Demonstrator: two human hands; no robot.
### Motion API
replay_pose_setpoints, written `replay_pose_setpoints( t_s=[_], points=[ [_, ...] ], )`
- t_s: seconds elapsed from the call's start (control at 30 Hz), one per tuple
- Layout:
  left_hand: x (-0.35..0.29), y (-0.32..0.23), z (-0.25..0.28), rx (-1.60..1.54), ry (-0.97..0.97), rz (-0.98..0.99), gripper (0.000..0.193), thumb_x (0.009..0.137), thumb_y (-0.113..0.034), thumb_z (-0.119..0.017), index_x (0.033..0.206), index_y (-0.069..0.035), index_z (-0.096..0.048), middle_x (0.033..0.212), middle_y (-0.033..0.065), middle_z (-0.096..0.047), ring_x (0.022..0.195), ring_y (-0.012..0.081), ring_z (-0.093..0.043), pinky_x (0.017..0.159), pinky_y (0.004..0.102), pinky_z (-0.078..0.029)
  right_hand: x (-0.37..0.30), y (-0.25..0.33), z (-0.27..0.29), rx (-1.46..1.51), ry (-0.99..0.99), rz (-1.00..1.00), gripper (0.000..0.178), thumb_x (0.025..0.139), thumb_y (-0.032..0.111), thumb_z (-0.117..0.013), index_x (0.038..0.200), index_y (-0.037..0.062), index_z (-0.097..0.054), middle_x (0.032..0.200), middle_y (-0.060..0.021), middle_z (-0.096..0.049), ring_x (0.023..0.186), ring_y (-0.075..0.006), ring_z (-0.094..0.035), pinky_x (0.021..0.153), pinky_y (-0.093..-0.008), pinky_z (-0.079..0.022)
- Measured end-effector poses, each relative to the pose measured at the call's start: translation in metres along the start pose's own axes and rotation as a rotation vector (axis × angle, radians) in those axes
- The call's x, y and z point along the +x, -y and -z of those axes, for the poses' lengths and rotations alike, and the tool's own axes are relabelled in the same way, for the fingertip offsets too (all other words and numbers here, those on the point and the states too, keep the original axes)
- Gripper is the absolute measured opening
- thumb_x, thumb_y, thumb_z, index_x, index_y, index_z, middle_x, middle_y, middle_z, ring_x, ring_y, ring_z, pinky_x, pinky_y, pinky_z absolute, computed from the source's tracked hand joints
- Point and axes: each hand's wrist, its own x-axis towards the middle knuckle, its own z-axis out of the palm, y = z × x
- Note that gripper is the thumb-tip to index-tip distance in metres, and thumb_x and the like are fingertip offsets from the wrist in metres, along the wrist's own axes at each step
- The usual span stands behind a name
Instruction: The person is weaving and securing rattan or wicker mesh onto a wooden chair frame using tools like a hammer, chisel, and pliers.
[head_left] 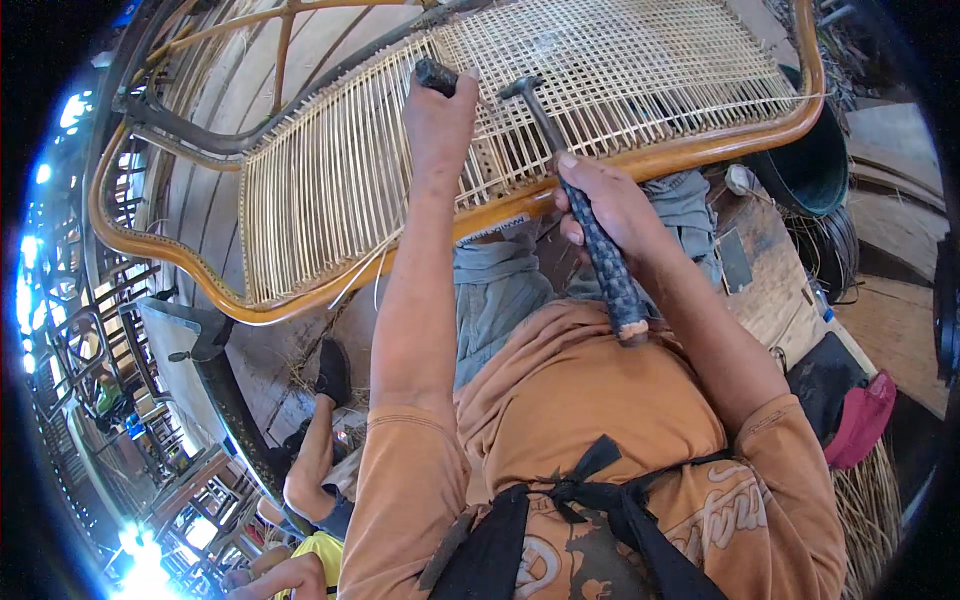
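My right hand [612, 205] is closed round a hammer [606, 262], whose handle has a dark mottled wrap and a pale butt end. Its small metal head points away from me, above the woven cane panel [560, 60]. In my left hand [440, 125], the fingers wrap round a short tool with a dark, thick handle [437, 76]; its working end is hidden. That hand is over the boundary between the close weave on the right and the plain parallel strands on the left. A curved, varnished wooden frame [690, 155] borders the panel across my lap.
Loose cane ends [365, 268] hang over the near frame edge. A dark green bucket [812, 165] and a coil of dark strands [832, 250] stand at the right, near a red cloth [862, 420]. Another person's leg [312, 462] and a dark shoe [334, 372] show at lower left.
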Motion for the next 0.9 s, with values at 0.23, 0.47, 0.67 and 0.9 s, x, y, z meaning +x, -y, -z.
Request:
replay_pose_setpoints(
  t_s=[0.23, 0.47, 0.67, 0.9],
  points=[
    [-0.005, 0.005, 0.001, -0.069, -0.001, 0.011, 0.035, 0.079, -0.029, -0.066, 0.085, 0.003, -0.053, 0.062, 0.0115, -0.058, 0.052, 0.0219, -0.058, 0.051, 0.0351, -0.047, 0.003, 0.002, 0.004, -0.003, -0.019, 0.022, 0.027, 0.092, 0.032, -0.048, 0.083, 0.0073, -0.049, 0.065, -0.0010, -0.049, 0.043, -0.0096, -0.047, 0.035, -0.0246, -0.036],
    [-0.008, -0.005, 0.002, -0.189, -0.018, 0.032, 0.029, 0.079, -0.025, -0.067, 0.082, 0.000, -0.054, 0.062, 0.0077, -0.058, 0.049, 0.0143, -0.055, 0.046, 0.0292, -0.044, 0.004, 0.007, 0.010, -0.044, -0.067, 0.061, 0.027, 0.092, 0.034, -0.049, 0.087, 0.0084, -0.049, 0.067, -0.0009, -0.050, 0.042, -0.0091, -0.046, 0.034, -0.0243, -0.036],
    [0.001, 0.006, -0.006, -0.485, -0.016, 0.103, 0.023, 0.078, -0.021, -0.067, 0.077, -0.001, -0.055, 0.060, 0.0045, -0.058, 0.046, 0.0114, -0.054, 0.043, 0.0237, -0.044, 0.005, 0.014, 0.015, -0.032, -0.146, 0.163, 0.028, 0.091, 0.029, -0.051, 0.080, 0.0035, -0.051, 0.063, -0.0040, -0.050, 0.042, -0.0131, -0.049, 0.040, -0.0260, -0.038],
    [0.009, 0.017, -0.015, -0.085, -0.019, -0.082, 0.021, 0.078, -0.019, -0.067, 0.079, -0.001, -0.058, 0.060, 0.0050, -0.058, 0.051, 0.0117, -0.057, 0.045, 0.0246, -0.045, 0.012, 0.008, 0.004, -0.001, -0.152, 0.136, 0.028, 0.092, 0.036, -0.049, 0.087, 0.0083, -0.048, 0.068, -0.0009, -0.049, 0.044, -0.0097, -0.047, 0.033, -0.0252, -0.037]
  ],
)
